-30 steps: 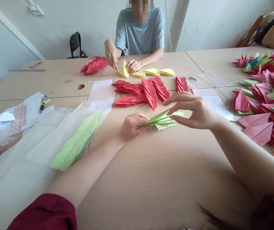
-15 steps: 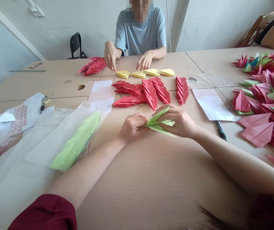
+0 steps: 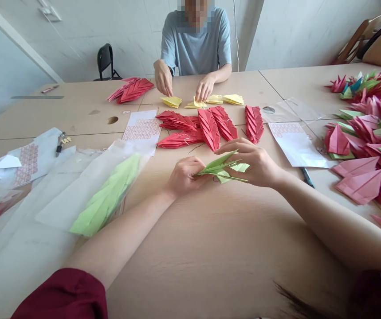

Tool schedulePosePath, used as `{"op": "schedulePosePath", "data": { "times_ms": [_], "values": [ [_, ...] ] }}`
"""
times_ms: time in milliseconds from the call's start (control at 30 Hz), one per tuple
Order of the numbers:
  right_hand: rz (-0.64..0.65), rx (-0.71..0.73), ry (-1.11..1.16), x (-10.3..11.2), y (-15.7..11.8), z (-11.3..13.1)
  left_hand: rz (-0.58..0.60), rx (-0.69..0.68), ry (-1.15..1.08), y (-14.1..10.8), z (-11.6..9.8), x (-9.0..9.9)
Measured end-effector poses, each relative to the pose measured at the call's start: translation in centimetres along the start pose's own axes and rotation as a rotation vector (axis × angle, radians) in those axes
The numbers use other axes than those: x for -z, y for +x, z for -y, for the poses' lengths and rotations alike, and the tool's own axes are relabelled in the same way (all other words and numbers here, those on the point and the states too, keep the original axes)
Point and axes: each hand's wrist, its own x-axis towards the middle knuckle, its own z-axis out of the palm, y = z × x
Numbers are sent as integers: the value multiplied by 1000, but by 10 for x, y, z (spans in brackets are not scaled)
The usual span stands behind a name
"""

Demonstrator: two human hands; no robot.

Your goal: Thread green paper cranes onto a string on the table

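Above the near part of the table, my left hand (image 3: 186,175) pinches the narrow ends of several light green folded paper pieces (image 3: 215,167). Their pointed, leaf-like tips fan out toward the right. My right hand (image 3: 255,161) is around that fanned side, its upper fingers lifted and curved, its lower fingers and thumb against the paper. Exactly where the thumb grips is partly hidden. Just beyond my hands lie red folded paper bundles (image 3: 209,130), some with white string on them.
Left of my arm is a clear bag with green folded paper (image 3: 107,195). Pink folded pieces (image 3: 358,179) heap at the right, near a white sheet (image 3: 296,144) and a pen (image 3: 307,177). Across the table, a person in blue (image 3: 195,48) handles yellow folded pieces (image 3: 171,102).
My right hand has shifted slightly right and its fingers have loosened. The green pieces are more spread out. Across the table, the person's hands have moved over the yellow pieces.
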Motion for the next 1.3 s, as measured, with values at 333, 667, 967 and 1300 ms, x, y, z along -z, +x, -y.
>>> {"op": "schedulePosePath", "data": {
  "times_ms": [333,667,967,1300],
  "values": [
    [-12,-40,-12,29,3,0,-64,-28,-5,0,4,-2],
    [32,-82,44,-13,-6,-2,-61,-70,-39,-1,2,3],
    [-80,-122,55,-31,-14,-1,-36,-18,28,-1,5,-1],
    [13,-93,33,-24,-11,2,33,6,-23,2,0,0]
  ]
}}
